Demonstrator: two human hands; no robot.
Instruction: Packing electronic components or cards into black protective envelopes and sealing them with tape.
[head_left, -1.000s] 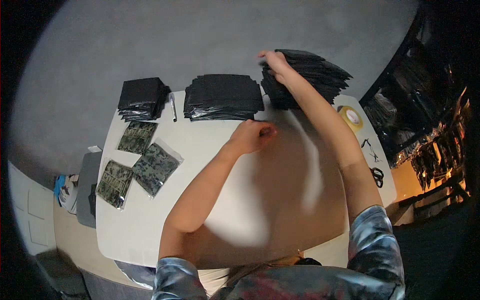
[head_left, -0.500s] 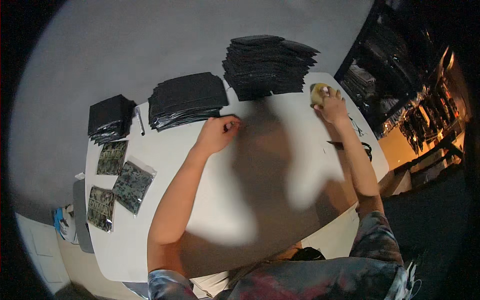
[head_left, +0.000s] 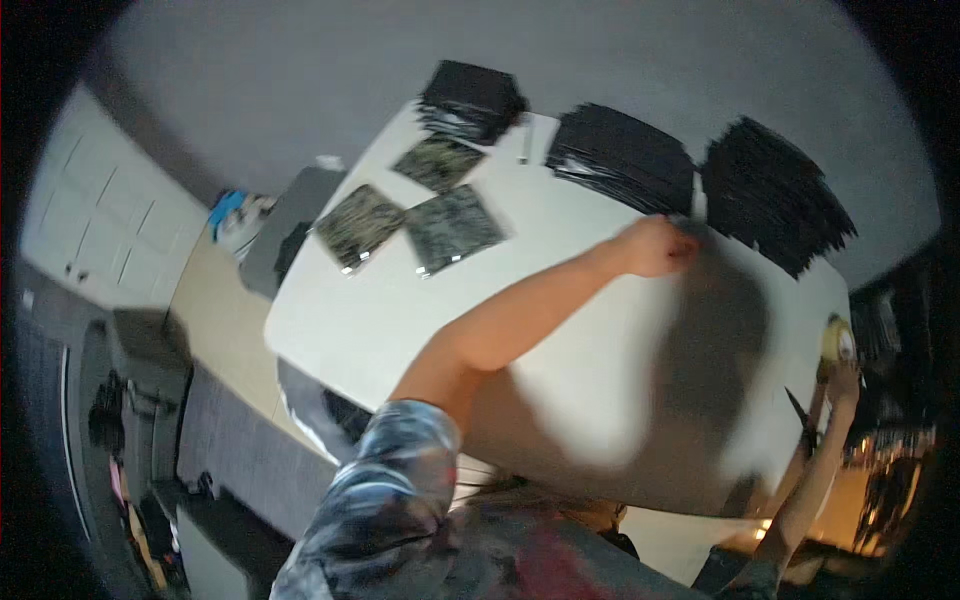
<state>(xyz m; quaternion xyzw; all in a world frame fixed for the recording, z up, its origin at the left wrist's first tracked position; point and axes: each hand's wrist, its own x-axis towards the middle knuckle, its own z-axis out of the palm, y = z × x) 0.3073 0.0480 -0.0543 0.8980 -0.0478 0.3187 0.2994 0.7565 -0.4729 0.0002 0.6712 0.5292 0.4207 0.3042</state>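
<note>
My left hand (head_left: 655, 247) is closed over the white table, its fingers curled in. It is near the front of the middle stack of flat black packages (head_left: 622, 158), and what it holds, if anything, is hidden. Far to the right, my right hand (head_left: 843, 388) is at the near side of a yellowish tape roll (head_left: 838, 340) by the table's right edge. Its fingers are small and blurred, so their grip on the roll is unclear. Dark scissors (head_left: 803, 418) lie just left of my right forearm.
Another black package stack (head_left: 775, 195) stands at the back right, and a smaller stack (head_left: 470, 103) at the far left. A pen (head_left: 525, 140) lies beside the smaller stack. Three camouflage-patterned items in clear bags, one of them greenish (head_left: 455, 228), lie on the left of the white table (head_left: 400, 330).
The view has swung left, so the table sits further right and a door and grey furniture show. My right hand has drawn back from over the tape roll to its near side. My left hand stays closed.
</note>
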